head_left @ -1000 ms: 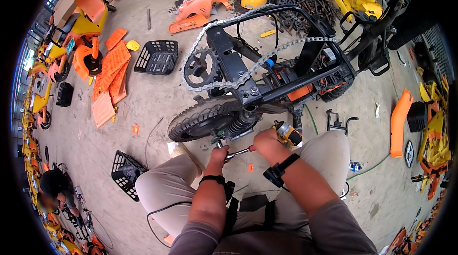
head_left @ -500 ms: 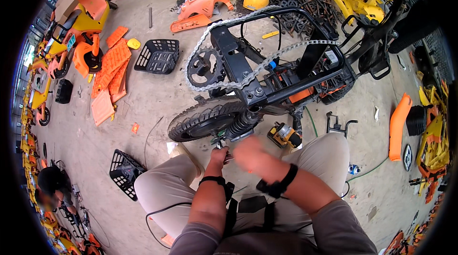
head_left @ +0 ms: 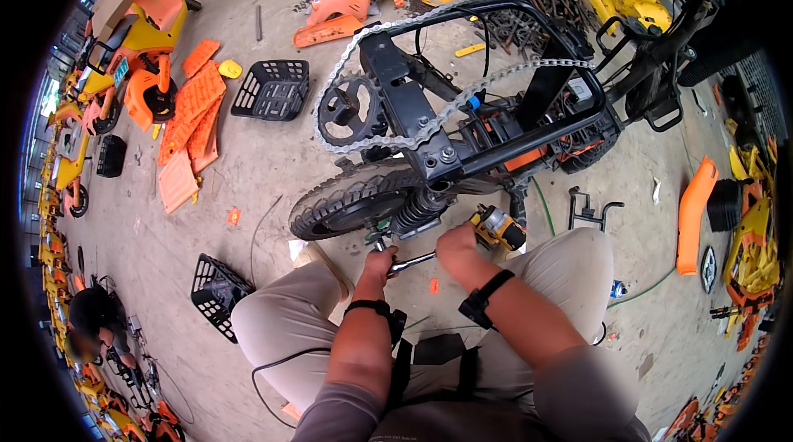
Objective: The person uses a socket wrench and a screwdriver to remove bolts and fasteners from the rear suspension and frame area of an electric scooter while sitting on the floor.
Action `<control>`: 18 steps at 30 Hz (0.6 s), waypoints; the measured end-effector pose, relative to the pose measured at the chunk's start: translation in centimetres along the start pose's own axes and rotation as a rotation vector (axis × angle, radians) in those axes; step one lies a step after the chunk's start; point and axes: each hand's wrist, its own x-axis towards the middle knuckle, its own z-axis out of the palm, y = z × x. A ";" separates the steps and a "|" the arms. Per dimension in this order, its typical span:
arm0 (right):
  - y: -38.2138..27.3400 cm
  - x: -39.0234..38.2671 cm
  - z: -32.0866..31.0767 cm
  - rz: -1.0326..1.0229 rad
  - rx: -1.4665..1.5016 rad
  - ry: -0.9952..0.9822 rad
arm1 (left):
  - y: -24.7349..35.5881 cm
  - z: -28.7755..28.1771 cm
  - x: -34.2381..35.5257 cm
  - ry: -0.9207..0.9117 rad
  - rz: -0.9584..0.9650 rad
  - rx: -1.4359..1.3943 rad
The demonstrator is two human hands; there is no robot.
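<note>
My left hand [head_left: 380, 263] is closed round the head end of a metal ratchet wrench [head_left: 414, 262], right at the axle of the rear wheel [head_left: 314, 217]. The far end of its handle is in my right hand [head_left: 459, 252], fingers wrapped round it, so the wrench lies roughly crosswise. The socket end meets the wheel hub below the coil shock absorber [head_left: 420, 214]; the exact nut is hidden. Above stands the black frame [head_left: 396, 95] of a stripped scooter, a loose silver chain [head_left: 429, 130] draped over it and round a sprocket wheel [head_left: 349, 111].
A yellow-and-black power tool [head_left: 500, 229] is just right of my right hand. Black baskets [head_left: 271, 91] and orange panels [head_left: 192, 124] lie on the floor leftward. A black bracket [head_left: 588, 212] lies rightward. Another person [head_left: 95, 318] works at far left.
My right hand has moved right, away from my left hand, swinging out with the wrench handle, which shows plainly now. My left hand has stayed by the axle.
</note>
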 end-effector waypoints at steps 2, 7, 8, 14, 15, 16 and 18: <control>1.6 1.5 3.5 0.031 0.142 0.000 | 0.9 0.5 -1.3 -0.005 0.013 0.034; 0.8 2.8 4.3 0.064 0.199 0.001 | 0.8 0.0 -1.6 -0.065 0.096 -0.013; 0.5 2.8 3.7 0.043 0.149 -0.042 | 0.4 -0.3 -1.4 -0.066 0.095 -0.010; -1.5 -5.3 -7.3 -0.267 0.110 0.130 | 0.1 0.2 -1.9 0.019 0.103 -0.094; -3.5 -6.2 -7.8 -0.296 0.038 0.213 | 0.0 0.1 -1.3 0.009 0.114 -0.044; -5.6 -7.2 -8.2 -0.322 -0.032 0.294 | -0.4 -0.2 -0.1 -0.003 0.125 0.007; -8.5 -8.7 -10.2 -0.349 -0.128 0.296 | -1.2 -0.6 0.9 -0.024 0.178 0.097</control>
